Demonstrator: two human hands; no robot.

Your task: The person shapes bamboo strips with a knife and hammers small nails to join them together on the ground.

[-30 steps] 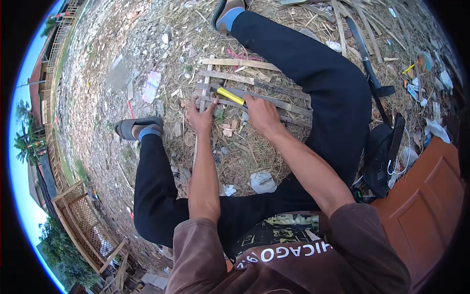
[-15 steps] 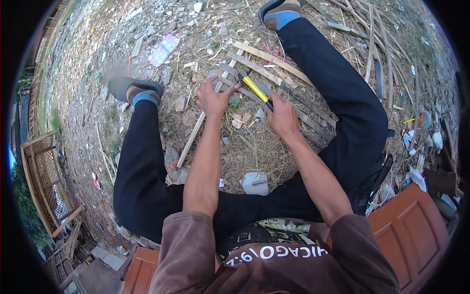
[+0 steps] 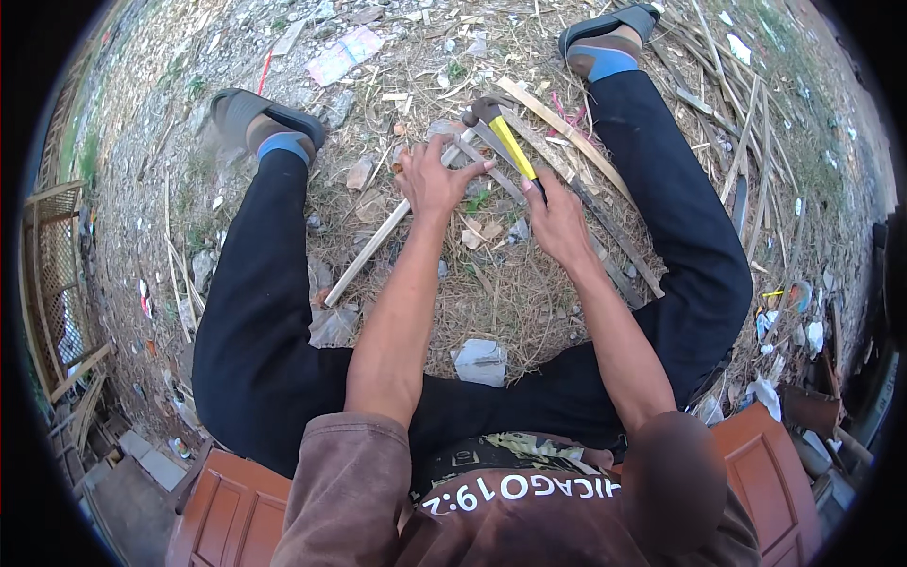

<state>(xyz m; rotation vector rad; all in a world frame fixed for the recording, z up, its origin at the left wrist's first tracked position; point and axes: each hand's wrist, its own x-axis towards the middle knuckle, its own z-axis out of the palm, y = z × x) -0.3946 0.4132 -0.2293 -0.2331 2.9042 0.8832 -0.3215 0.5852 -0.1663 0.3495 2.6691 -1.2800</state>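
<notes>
My right hand (image 3: 559, 222) is closed round the dark grip of a hammer with a yellow shaft (image 3: 511, 145). Its dark head hangs over the far end of a pale wooden strip (image 3: 371, 244) that lies slanting on the ground. Across that strip, near its far end, runs a greyer wooden strip (image 3: 502, 182). My left hand (image 3: 433, 184) grips the pale strip close to the crossing, its thumb stretched along the greyer one. The hammer head partly hides the crossing, and no nail can be made out.
More wooden strips (image 3: 567, 139) lie to the right between my legs, with a heap of thin sticks (image 3: 753, 142) beyond my right leg. A pale stone block (image 3: 480, 363) sits near my lap. Reddish-brown panelled boards (image 3: 231, 515) are beneath and behind me. A lattice frame (image 3: 59, 274) stands far left.
The hammer head has lifted away from the strips and now covers the pale strip's far end. My left hand keeps its place on the wood. The whole view has shifted slightly.
</notes>
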